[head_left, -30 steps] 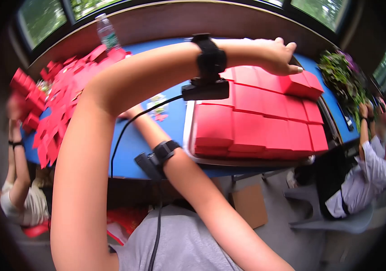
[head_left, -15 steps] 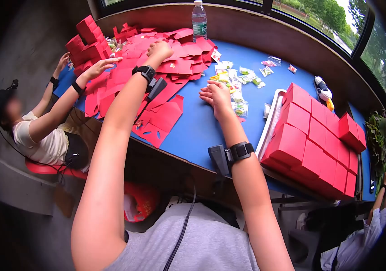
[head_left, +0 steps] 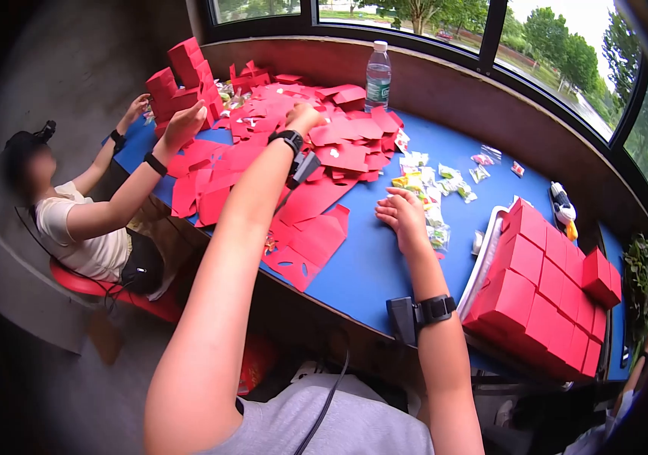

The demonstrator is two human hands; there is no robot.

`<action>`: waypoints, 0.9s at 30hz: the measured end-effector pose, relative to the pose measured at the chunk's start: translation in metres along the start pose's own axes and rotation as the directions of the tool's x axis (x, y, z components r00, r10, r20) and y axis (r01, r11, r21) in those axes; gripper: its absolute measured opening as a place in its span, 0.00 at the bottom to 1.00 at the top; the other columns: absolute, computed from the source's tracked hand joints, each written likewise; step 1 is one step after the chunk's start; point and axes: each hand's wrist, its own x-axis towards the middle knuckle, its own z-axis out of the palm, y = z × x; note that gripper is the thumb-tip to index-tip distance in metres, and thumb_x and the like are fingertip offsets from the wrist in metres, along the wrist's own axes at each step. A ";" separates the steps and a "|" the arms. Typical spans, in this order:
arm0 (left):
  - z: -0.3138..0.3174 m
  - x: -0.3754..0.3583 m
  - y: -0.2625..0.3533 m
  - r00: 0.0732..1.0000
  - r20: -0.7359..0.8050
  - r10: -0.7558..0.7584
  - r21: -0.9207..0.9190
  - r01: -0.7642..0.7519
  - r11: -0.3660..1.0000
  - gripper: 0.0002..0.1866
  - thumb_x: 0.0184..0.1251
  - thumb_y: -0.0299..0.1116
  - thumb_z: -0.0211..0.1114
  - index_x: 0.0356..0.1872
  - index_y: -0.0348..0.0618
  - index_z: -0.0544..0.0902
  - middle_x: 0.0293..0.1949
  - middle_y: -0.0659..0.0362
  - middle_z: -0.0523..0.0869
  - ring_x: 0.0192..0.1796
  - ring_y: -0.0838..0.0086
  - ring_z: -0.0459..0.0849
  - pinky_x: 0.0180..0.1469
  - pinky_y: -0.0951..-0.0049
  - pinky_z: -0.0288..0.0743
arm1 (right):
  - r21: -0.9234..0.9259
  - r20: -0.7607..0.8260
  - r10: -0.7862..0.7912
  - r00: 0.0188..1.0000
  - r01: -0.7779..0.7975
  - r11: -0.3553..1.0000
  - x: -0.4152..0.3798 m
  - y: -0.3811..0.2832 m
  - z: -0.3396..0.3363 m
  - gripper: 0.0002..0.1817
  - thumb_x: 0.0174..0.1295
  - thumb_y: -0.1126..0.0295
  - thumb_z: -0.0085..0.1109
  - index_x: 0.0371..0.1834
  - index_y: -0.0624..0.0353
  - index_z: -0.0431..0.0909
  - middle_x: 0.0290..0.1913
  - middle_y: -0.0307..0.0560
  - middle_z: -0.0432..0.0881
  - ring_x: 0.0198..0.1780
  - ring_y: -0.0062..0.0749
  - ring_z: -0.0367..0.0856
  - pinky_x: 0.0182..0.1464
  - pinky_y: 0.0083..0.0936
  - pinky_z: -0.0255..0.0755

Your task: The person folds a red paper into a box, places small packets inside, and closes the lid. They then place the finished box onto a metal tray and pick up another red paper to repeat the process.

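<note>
My left hand [head_left: 306, 116] is over the far part of a heap of flat red paper box blanks [head_left: 248, 163]. Its fingers are curled down, and their tips and anything in them are hidden. My right hand [head_left: 402, 216] hovers above the blue table [head_left: 369, 265], fingers apart and slightly bent, with nothing in it. Just beyond it lie small wrapped candies [head_left: 434, 205] in yellow, white and green wrappers. Near the front edge, a red blank with cut-out slots [head_left: 305, 246] lies flat.
Folded red boxes [head_left: 536, 280] fill a white tray [head_left: 483, 250] at the right. A water bottle [head_left: 378, 80] stands behind the heap. On the left, a co-worker's hand [head_left: 185, 123] is beside stacked red boxes [head_left: 187, 68]. A white-and-yellow object [head_left: 563, 206] lies near the window.
The view has shifted, so the table appears lower and further right. My left hand stays over the heap, my right hand beside the candies. The co-worker's nearer hand has risen to the stacked boxes.
</note>
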 end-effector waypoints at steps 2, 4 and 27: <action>0.007 -0.005 -0.001 0.999 -0.034 0.021 -0.042 -0.023 0.999 0.45 0.43 0.46 0.76 0.60 0.33 0.63 0.58 0.47 0.74 0.58 0.59 0.76 0.58 0.62 0.72 | -0.004 0.007 -0.005 1.000 0.005 1.000 -0.003 -0.002 0.001 0.18 0.59 0.74 0.47 0.52 0.68 0.65 0.34 0.51 0.77 0.31 0.30 0.81 0.34 0.22 0.79; 0.010 -0.011 0.000 0.997 -0.072 0.025 -0.071 -0.031 0.997 0.41 0.43 0.45 0.76 0.58 0.34 0.67 0.56 0.48 0.76 0.57 0.60 0.77 0.57 0.63 0.73 | -0.006 0.005 -0.006 1.000 0.006 1.000 -0.003 -0.004 0.001 0.18 0.59 0.74 0.47 0.52 0.68 0.65 0.34 0.50 0.77 0.31 0.30 0.81 0.34 0.22 0.79; -0.043 0.027 -0.058 0.955 -0.184 -0.233 -0.945 -0.107 0.309 0.24 0.53 0.31 0.66 0.49 0.29 0.69 0.43 0.49 0.79 0.43 0.65 0.80 0.44 0.66 0.75 | 0.041 0.021 0.023 1.000 -0.024 0.999 -0.004 -0.006 0.000 0.17 0.58 0.72 0.51 0.50 0.65 0.68 0.34 0.49 0.77 0.31 0.29 0.81 0.35 0.21 0.78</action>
